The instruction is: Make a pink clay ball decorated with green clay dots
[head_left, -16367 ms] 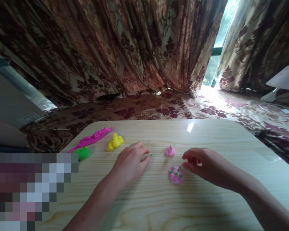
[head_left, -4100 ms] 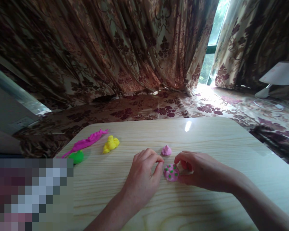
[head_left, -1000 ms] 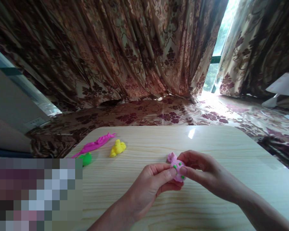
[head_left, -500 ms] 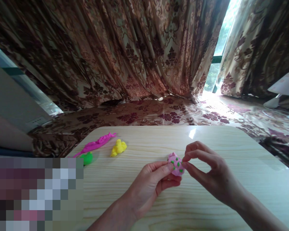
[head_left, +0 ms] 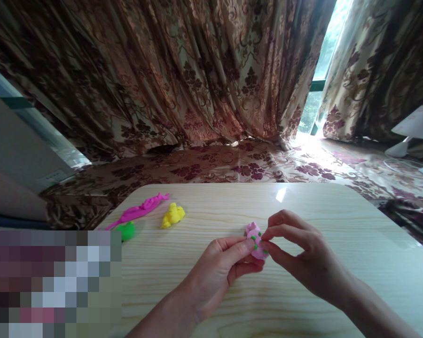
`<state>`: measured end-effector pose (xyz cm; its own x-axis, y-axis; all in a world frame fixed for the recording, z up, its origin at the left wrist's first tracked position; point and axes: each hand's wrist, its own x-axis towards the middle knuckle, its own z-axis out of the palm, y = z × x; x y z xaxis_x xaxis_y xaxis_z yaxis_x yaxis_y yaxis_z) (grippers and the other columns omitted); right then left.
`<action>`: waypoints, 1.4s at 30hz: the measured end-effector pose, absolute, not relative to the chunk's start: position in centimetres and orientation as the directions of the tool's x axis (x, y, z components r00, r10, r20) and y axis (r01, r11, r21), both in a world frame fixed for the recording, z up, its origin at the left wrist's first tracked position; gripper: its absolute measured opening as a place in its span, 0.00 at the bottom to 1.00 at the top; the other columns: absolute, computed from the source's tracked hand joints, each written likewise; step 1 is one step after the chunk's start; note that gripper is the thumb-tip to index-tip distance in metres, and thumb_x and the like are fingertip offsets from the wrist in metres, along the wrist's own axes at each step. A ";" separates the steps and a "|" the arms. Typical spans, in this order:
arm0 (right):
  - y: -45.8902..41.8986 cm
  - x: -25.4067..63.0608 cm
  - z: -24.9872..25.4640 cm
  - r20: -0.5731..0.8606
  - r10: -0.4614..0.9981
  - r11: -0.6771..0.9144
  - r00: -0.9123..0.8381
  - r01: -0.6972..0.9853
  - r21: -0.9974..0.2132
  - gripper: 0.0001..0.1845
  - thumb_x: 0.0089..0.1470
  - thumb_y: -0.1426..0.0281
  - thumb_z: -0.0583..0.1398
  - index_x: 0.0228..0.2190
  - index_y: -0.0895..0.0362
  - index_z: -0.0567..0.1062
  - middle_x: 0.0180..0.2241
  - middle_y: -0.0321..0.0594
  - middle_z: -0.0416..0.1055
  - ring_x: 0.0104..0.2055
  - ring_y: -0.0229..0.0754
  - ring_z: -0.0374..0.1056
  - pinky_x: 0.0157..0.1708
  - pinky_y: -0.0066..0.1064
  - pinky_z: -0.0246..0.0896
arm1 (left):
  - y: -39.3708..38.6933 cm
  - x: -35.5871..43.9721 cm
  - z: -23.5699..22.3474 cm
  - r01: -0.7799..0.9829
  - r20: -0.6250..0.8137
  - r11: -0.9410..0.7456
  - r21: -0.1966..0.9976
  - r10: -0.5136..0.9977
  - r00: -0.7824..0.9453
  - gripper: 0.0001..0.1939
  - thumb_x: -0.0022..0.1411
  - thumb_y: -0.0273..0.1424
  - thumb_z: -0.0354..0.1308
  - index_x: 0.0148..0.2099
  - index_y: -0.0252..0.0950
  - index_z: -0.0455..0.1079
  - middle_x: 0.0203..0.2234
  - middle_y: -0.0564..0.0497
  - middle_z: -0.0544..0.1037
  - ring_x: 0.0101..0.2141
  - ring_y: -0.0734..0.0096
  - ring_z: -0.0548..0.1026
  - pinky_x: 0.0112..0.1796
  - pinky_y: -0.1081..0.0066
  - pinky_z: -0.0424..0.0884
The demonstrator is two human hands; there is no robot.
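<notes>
A small light-pink clay piece point(head_left: 254, 229), dotted with several green bits, is gripped between the thumb and fingers of my left hand point(head_left: 225, 260). It is held above the table, with a knobbly part at its upper end. The thumb and index finger of my right hand point(head_left: 303, 246) are pinched together against the dotted face of the pink clay, covering part of it. Whatever lies between those two fingertips is hidden. On the table to the left are a yellow clay lump point(head_left: 173, 216), a long magenta clay strip point(head_left: 141, 210) and a green clay lump point(head_left: 127, 231).
The pale wood-grain table point(head_left: 211, 202) has rounded far corners. Behind it hang patterned curtains point(head_left: 197, 84) above a ledge covered in similar cloth. A white lamp point(head_left: 414, 124) stands at the right. Pixelated blocks hide the lower left corner.
My right hand has moved slightly left, its fingertips going from the right edge of the pink clay onto its dotted face. My left hand keeps its grip almost in place.
</notes>
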<state>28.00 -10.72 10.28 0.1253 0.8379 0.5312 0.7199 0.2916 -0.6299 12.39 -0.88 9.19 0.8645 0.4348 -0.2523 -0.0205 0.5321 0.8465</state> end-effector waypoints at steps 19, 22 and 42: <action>-10.9 28.8 10.8 0.477 0.833 0.217 0.279 0.628 -0.747 0.06 0.58 0.70 0.56 0.35 0.55 0.74 0.36 0.41 0.67 0.38 0.41 0.65 0.35 0.30 0.61 | -0.8 12.4 9.4 -0.023 -0.251 0.527 0.850 0.443 0.861 0.10 0.57 0.30 0.58 0.40 0.31 0.74 0.33 0.46 0.75 0.32 0.75 0.70 0.39 0.71 0.68; -10.7 29.1 10.9 0.391 0.869 0.150 0.304 0.590 -0.794 0.09 0.59 0.67 0.54 0.31 0.56 0.74 0.34 0.40 0.69 0.37 0.41 0.66 0.36 0.31 0.61 | -0.9 12.4 9.4 -0.024 -0.245 0.526 0.850 0.435 0.867 0.10 0.56 0.27 0.59 0.41 0.31 0.74 0.33 0.47 0.74 0.33 0.74 0.71 0.41 0.70 0.67; -10.6 28.2 10.4 0.458 0.861 0.240 0.222 0.616 -0.750 0.03 0.55 0.74 0.58 0.30 0.55 0.71 0.30 0.37 0.68 0.32 0.38 0.65 0.32 0.30 0.61 | -1.0 12.4 9.5 -0.040 -0.231 0.531 0.846 0.434 0.871 0.09 0.56 0.29 0.58 0.39 0.32 0.74 0.35 0.46 0.74 0.34 0.72 0.71 0.42 0.68 0.67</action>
